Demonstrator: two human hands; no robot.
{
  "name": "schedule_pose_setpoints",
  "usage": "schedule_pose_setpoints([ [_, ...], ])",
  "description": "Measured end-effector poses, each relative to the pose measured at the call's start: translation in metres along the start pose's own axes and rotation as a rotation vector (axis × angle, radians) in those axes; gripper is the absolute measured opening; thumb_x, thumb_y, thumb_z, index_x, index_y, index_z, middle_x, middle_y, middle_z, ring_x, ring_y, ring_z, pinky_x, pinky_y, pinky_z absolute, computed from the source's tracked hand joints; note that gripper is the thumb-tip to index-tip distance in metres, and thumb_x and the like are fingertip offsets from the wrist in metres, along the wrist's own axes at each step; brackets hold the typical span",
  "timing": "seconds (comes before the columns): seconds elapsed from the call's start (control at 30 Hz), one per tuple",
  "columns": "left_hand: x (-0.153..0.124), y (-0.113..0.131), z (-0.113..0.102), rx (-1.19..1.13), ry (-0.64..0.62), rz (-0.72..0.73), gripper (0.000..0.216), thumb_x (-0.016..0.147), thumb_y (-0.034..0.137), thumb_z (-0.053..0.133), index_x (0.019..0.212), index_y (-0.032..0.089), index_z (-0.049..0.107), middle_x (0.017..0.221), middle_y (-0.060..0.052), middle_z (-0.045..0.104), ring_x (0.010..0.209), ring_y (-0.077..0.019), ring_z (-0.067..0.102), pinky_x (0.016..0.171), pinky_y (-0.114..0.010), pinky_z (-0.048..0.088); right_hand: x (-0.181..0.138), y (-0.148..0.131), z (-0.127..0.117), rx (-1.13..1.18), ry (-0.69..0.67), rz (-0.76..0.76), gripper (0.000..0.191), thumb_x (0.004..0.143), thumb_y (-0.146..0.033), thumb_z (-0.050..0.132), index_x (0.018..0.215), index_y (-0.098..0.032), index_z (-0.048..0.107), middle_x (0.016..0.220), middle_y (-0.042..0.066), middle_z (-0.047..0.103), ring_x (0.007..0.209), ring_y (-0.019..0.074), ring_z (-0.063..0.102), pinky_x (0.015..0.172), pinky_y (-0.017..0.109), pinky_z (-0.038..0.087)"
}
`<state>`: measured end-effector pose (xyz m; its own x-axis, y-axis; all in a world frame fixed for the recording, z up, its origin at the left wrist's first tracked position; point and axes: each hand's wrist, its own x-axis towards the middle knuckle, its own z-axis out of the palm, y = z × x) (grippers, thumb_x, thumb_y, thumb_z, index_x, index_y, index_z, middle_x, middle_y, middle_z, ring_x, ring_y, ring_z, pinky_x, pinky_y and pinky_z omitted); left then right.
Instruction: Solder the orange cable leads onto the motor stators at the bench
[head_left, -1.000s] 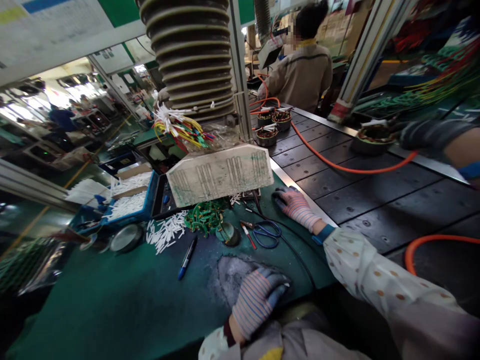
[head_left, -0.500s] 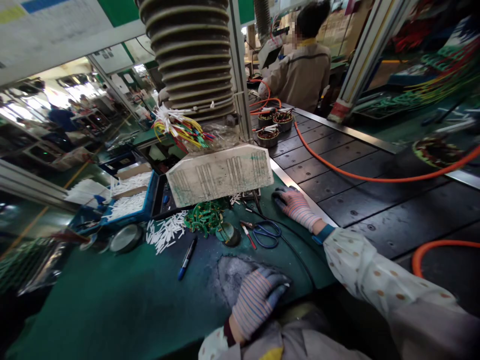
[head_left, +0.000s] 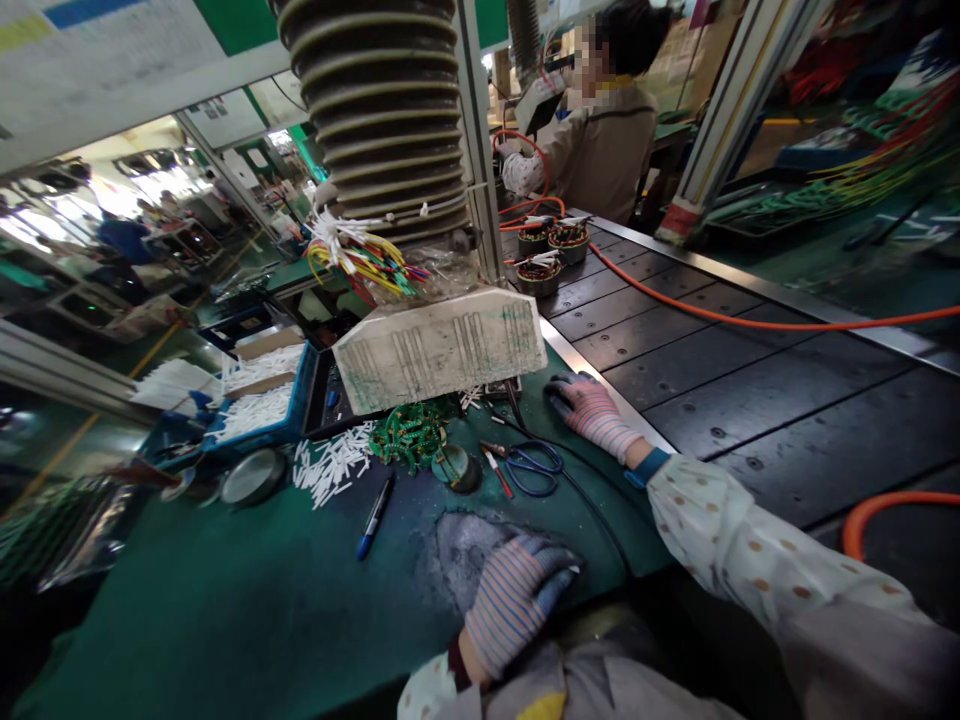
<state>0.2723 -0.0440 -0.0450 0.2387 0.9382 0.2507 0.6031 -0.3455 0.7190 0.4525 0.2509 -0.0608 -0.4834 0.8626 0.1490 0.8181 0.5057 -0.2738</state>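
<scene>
Our left hand (head_left: 517, 605) rests curled near the front edge of the mat (head_left: 225, 600); whether it pinches anything, we cannot tell. Our right hand (head_left: 592, 412) lies beside the rail (head_left: 568, 350), fingers bent, their grip unclear to us. The scissors (head_left: 534, 468) lie between our hands. The mat spreads wide leftward; beyond the rail run dark slabs (head_left: 720, 400).

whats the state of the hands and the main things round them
left hand: gloved, fingers curled, at the near edge of the green bench
right hand: gloved, resting beside the metal strip
scissors: lying down, blades too small to judge
blue marker: lying down
white tubes: loose pile
green pieces: heaped
blue bin: uncovered, holding white tubes
</scene>
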Motion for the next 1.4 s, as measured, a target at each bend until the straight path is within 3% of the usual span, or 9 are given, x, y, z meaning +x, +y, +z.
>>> schedule_pose_setpoints([
  [0.4,0.0006,0.0004,-0.0006,0.082,-0.039,0.000,0.030,0.118,0.042,0.057,0.128,0.027,0.081,0.117,-0.006,0.085,0.109,-0.0207,0.079,0.104,-0.033,0.064,0.0006,-0.0021,-0.0004,-0.003,-0.016,0.020,0.044,0.107,-0.037,0.059,0.138,-0.019,0.083,0.126,0.017,0.086,0.111,0.0333,0.078,0.103,0.043,0.056],
  [0.87,0.0011,0.0016,-0.0020,0.091,-0.030,0.013,0.029,0.118,0.040,0.057,0.128,0.027,0.082,0.114,-0.006,0.085,0.107,-0.0209,0.079,0.102,-0.033,0.065,0.0010,0.0014,0.0027,0.019,0.002,-0.010,0.043,0.107,-0.035,0.057,0.137,-0.020,0.084,0.128,0.016,0.086,0.116,0.0331,0.077,0.113,0.046,0.055],
  [1.4,-0.0004,-0.0026,0.0019,0.027,-0.001,0.018,0.036,0.120,0.049,0.052,0.127,0.029,0.081,0.116,-0.002,0.086,0.106,-0.0218,0.079,0.099,-0.034,0.062,0.0020,0.0039,0.0053,0.027,-0.003,-0.008,0.043,0.107,-0.037,0.057,0.136,-0.019,0.084,0.126,0.017,0.086,0.111,0.0326,0.078,0.106,0.044,0.055],
])
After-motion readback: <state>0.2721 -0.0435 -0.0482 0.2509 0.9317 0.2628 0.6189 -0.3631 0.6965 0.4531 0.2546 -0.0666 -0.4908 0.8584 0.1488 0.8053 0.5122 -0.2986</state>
